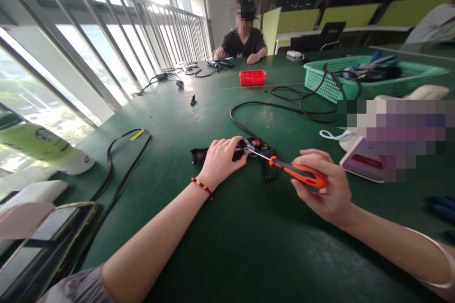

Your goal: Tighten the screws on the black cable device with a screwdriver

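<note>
My left hand [222, 158] is closed around a black cylindrical device [199, 155] lying on the green table. At its right end the casing is opened, showing wires and small orange-red parts [255, 142]. An orange and black screwdriver [308, 175] is gripped by its handle in my right hand [327, 187]. The thin shaft slants left, its tip at the exposed innards beside my left thumb; exact contact is too small to make out. Below the innards sits a black handle-like piece [270, 170]. A black cable [245, 124] lies behind the device.
A red box [252, 78] and a green basket [320, 80] of tools stand farther back. A small black piece [193, 100] lies left of centre. Left are a bottle [42, 144], a strap [122, 184] and a phone [53, 241]. Another person [245, 40] sits opposite.
</note>
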Tool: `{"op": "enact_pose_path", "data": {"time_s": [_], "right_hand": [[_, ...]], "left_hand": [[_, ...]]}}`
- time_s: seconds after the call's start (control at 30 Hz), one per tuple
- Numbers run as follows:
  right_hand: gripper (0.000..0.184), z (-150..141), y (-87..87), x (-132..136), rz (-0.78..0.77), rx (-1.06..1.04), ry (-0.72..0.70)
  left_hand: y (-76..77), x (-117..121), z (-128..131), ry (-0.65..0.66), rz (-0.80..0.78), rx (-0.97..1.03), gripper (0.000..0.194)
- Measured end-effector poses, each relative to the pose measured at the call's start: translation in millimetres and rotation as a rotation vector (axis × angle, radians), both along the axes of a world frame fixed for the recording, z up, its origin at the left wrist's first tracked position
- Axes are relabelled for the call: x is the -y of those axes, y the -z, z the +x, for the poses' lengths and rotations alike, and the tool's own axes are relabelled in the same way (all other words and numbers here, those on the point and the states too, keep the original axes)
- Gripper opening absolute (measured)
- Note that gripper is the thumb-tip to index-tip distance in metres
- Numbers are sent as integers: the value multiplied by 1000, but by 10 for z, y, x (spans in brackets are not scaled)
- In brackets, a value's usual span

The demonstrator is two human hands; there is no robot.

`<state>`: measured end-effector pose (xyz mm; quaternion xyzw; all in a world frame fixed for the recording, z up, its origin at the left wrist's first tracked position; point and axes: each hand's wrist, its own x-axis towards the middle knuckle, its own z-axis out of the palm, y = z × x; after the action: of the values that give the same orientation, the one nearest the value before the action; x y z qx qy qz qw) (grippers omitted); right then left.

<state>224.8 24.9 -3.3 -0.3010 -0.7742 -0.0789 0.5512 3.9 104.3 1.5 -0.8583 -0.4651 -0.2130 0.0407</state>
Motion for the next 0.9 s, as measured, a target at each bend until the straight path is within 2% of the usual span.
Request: {"op": "enact_pose_path", "data": {"time_s": [0.13, 0.3, 0.47, 0.9], "right_hand": [[45, 2, -4, 0, 42, 39, -12], [41, 7, 5, -3, -24, -38, -19], [40, -7, -24, 9, 28, 68, 11], [44, 2, 17, 4, -24, -35, -7]], "left_hand": [[-1, 5, 0, -7, 3, 4, 40], [4, 6, -7, 4, 13, 26, 44], [17, -7, -13, 12, 8, 32, 43], [30, -20, -22, 13, 18, 35, 42]]}}
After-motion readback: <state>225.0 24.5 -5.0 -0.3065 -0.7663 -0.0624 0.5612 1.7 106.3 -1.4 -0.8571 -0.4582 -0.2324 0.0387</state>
